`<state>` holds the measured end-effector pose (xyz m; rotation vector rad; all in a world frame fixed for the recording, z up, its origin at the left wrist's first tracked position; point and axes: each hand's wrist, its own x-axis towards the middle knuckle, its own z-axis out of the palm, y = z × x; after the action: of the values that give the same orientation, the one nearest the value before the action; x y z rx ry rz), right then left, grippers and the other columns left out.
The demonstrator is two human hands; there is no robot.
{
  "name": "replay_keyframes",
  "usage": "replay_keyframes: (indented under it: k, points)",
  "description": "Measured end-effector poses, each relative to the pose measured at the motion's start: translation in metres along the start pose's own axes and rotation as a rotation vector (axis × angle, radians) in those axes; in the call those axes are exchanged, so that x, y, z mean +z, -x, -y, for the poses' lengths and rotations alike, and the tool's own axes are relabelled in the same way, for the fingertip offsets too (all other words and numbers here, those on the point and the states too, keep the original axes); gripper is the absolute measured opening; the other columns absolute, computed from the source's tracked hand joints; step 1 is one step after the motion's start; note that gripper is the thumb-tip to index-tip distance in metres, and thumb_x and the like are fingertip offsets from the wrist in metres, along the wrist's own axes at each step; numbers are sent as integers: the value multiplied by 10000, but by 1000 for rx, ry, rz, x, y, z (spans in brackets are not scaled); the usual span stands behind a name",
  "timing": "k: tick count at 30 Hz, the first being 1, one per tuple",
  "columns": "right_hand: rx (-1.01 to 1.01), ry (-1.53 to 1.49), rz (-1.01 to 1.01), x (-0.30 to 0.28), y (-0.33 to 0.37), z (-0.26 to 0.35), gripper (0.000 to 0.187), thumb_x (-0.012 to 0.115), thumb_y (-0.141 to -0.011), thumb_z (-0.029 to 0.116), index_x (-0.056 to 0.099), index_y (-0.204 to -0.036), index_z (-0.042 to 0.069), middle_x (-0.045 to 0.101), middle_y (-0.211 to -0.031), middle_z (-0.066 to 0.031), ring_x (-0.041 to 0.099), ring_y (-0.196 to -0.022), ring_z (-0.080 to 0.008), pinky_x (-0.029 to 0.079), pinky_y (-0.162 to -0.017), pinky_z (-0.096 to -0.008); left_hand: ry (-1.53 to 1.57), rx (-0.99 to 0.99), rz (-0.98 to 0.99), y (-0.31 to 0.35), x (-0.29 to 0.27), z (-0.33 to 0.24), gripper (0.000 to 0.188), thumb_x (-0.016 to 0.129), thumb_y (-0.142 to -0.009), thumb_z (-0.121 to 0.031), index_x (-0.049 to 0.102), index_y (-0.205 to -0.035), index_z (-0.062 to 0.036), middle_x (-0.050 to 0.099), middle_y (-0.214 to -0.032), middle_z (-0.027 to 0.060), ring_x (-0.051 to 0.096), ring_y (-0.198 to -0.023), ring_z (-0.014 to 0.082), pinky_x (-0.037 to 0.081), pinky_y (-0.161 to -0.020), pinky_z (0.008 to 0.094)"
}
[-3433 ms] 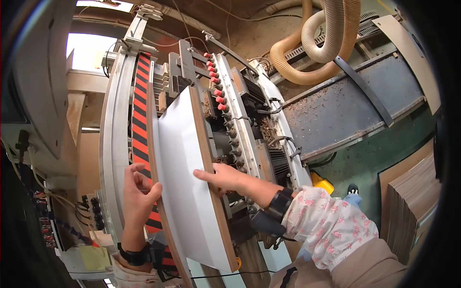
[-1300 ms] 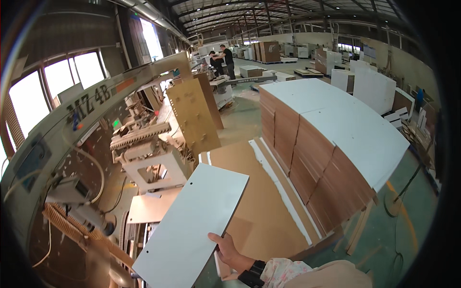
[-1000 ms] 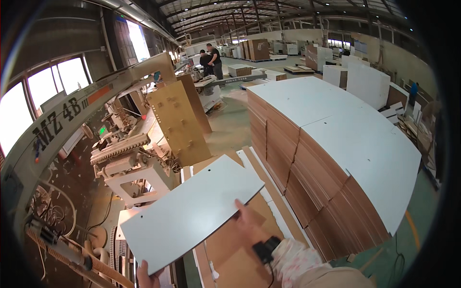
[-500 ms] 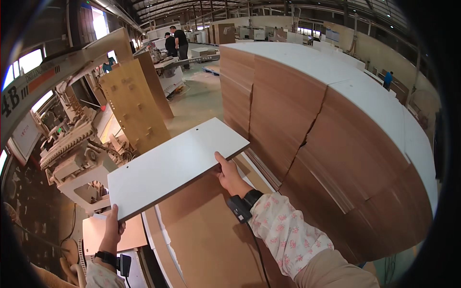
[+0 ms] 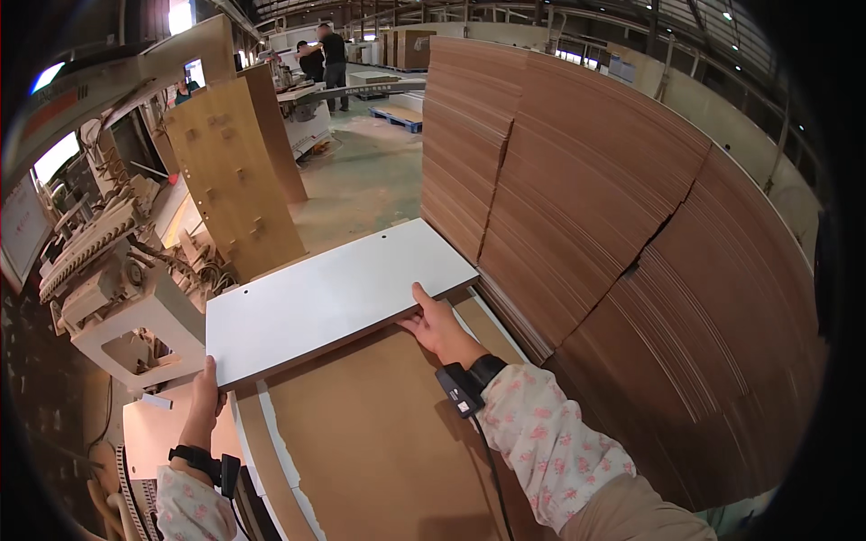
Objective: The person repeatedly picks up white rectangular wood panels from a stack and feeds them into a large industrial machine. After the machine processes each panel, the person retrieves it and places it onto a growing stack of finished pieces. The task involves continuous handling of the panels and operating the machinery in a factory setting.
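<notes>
A white rectangular board (image 5: 338,302) with small dark holes near its far edge is held out in front of me, over a stack topped with brown cardboard (image 5: 370,424). My left hand (image 5: 206,395) grips its near left corner, thumb on top. My right hand (image 5: 436,325) holds the near edge toward the right end, thumb on the upper face and fingers beneath. Both wrists carry black straps with small dark devices. Whether the board touches the stack below is hard to make out.
Tall stacks of brown panels (image 5: 577,198) rise close on my right. On the left stand a drilling machine (image 5: 135,316) with a white frame and an upright yellowish panel (image 5: 234,180) with holes. Two people (image 5: 329,68) stand far back, near a blue pallet (image 5: 395,115).
My view has tilted down, so the panel stacks stand higher in it. The board appears lower over the cardboard-topped stack, still in both hands.
</notes>
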<state>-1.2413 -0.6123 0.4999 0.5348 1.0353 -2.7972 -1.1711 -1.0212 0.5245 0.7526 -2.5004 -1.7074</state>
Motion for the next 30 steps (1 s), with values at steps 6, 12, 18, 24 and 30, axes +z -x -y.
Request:
replay_keyframes:
  k: [6, 12, 18, 24, 30]
  points:
    - [64, 783, 172, -36, 34, 50, 260, 611, -812, 254, 532, -822, 7, 551, -621, -82, 517, -438, -143, 410, -380, -240, -498, 358, -9, 18, -2, -12, 452, 604, -774, -346, 518, -953, 60, 601, -763, 114, 585, -544, 210, 451, -448, 284]
    - [-606, 983, -262, -53, 20, 52, 253, 645, -747, 140, 517, -888, -27, 588, -770, -87, 564, -563, -131, 450, -458, -269, -408, 411, 60, 5, -10, 13, 345, 726, -601, -74, 581, -890, 47, 611, -715, 93, 590, -634, 182, 472, -602, 306]
    - [-697, 980, -200, -57, 18, 45, 341, 590, -776, 75, 499, -1076, -59, 606, -857, -117, 554, -584, -124, 456, -544, -261, -573, 517, -15, 14, 5, -6, 276, 692, -624, -118, 588, -829, 36, 584, -621, 113, 567, -575, 184, 433, -543, 296]
    - [-652, 937, -184, -63, 18, 44, 319, 548, -786, 51, 489, -1081, -54, 604, -846, -120, 548, -541, -123, 450, -503, -258, -574, 482, -63, 15, 14, -2, 270, 645, -684, -156, 548, -872, 12, 604, -688, 149, 586, -627, 240, 442, -583, 328]
    - [-662, 993, -188, -60, 19, 42, 154, 534, -792, 48, 568, -921, -28, 572, -613, -62, 548, -486, -112, 431, -424, -250, -668, 559, -259, 9, 17, 22, 300, 633, -710, -182, 527, -915, 10, 601, -743, 158, 593, -670, 264, 456, -613, 341]
